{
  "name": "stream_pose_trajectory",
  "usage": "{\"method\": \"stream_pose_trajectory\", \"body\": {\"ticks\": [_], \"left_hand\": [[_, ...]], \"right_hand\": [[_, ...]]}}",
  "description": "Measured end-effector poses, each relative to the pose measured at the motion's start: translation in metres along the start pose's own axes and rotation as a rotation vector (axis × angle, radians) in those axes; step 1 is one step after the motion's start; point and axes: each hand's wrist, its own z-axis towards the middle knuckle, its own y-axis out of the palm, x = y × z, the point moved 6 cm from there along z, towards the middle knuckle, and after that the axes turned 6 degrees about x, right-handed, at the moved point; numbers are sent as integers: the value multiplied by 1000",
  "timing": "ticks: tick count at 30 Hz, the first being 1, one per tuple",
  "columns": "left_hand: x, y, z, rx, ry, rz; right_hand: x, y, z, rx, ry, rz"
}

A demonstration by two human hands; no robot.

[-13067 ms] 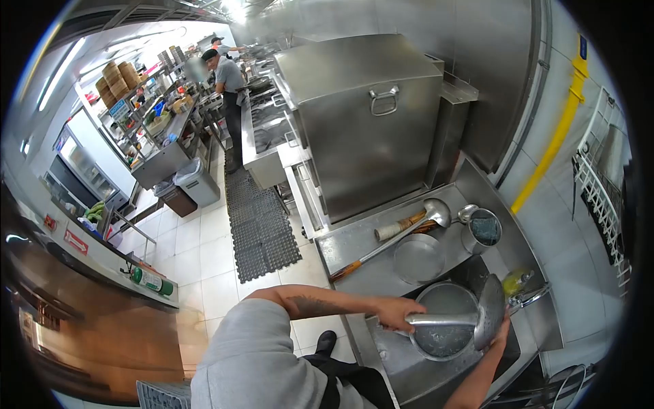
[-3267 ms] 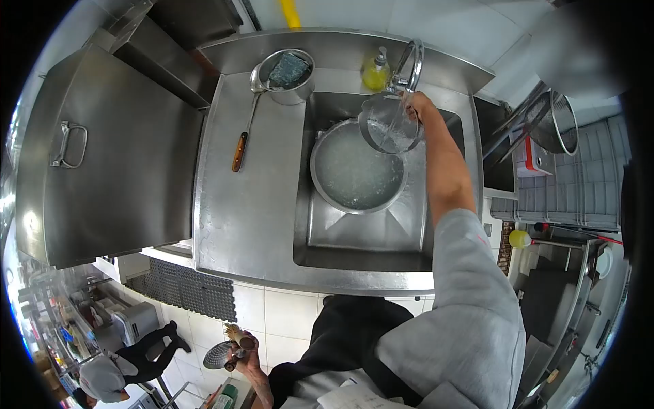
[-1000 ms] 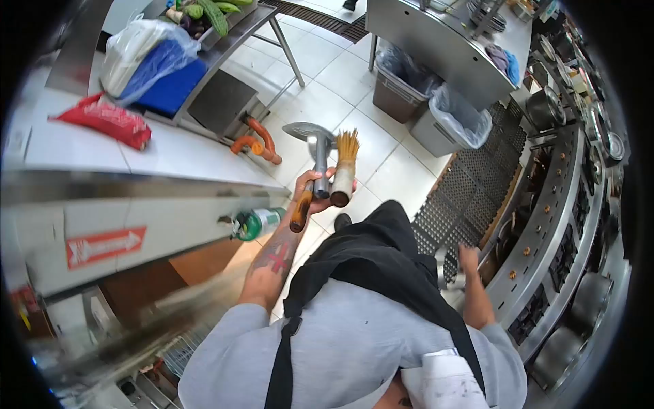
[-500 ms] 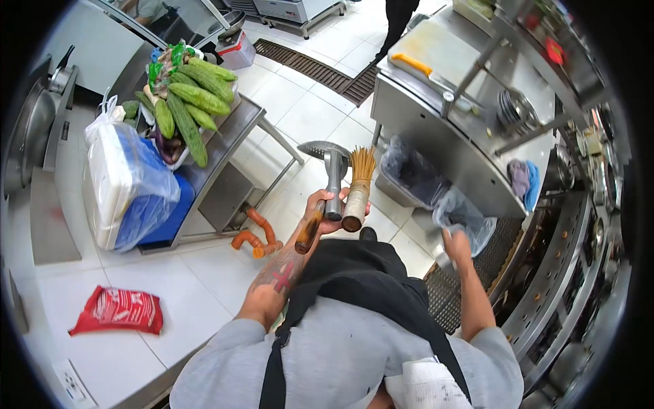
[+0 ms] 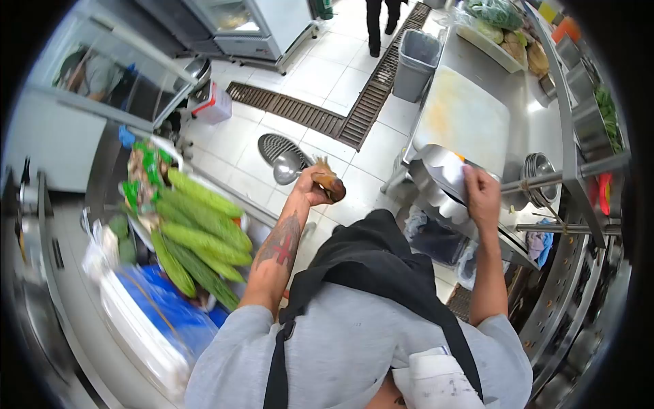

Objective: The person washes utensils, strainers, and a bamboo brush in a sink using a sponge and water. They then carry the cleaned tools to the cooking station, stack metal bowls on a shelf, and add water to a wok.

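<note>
My left hand [image 5: 315, 185] is closed around a bundle of handles. In it are a bamboo brush [image 5: 330, 184] with its end toward me, a metal ladle [image 5: 287, 168] and a round perforated skimmer [image 5: 274, 144] pointing away over the floor. My right hand [image 5: 482, 198] grips the edge of a shiny metal piece with a wavy rim [image 5: 436, 178]; its exact kind is unclear. That piece is held over the near corner of the white cutting board [image 5: 470, 112]. It partly hides something orange on the board.
At left are long green gourds [image 5: 204, 232] and a white-and-blue box [image 5: 146, 320] in plastic. Bowls [image 5: 539, 176] stand at right beneath a shelf rail. A grey bin [image 5: 417, 63] and floor grate [image 5: 347, 123] lie ahead. A person's legs [image 5: 381, 24] show farther off.
The view has shifted forward and right. My right hand has risen from beside the lined bins to the cutting board with the shiny metal piece. My left hand has turned the utensils away.
</note>
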Motion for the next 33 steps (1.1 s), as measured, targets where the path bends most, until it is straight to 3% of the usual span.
{"method": "stream_pose_trajectory", "body": {"ticks": [3,6,8,9,11,16,21,23,25,27,29,31,33], "left_hand": [[105,-19,39,58,117,-34],[196,-23,58,218,81,-217],[249,-42,84,150,64,-338],[264,-45,82,281,129,-386],[296,-37,85,187,31,-316],[384,-22,124,301,0,-135],[482,45,201,104,-50,-212],[520,96,235,84,-78,-252],[554,141,268,0,-97,-214],[583,210,285,-79,-191,-227],[604,250,322,-74,-259,-175],[629,297,355,-139,-255,-66],[653,354,389,-317,-387,28]], "right_hand": [[18,-8,31,115,77,82],[15,13,89,202,99,95],[15,35,148,240,65,17],[20,52,177,241,134,123],[24,86,243,284,110,112],[18,179,389,16,287,84],[79,282,489,-117,320,1],[132,327,510,-166,454,212],[152,333,527,-114,477,-18],[205,343,524,-119,249,-494],[191,353,513,-289,901,-121],[215,356,500,-329,1015,-187],[240,361,500,-418,1027,-204]]}}
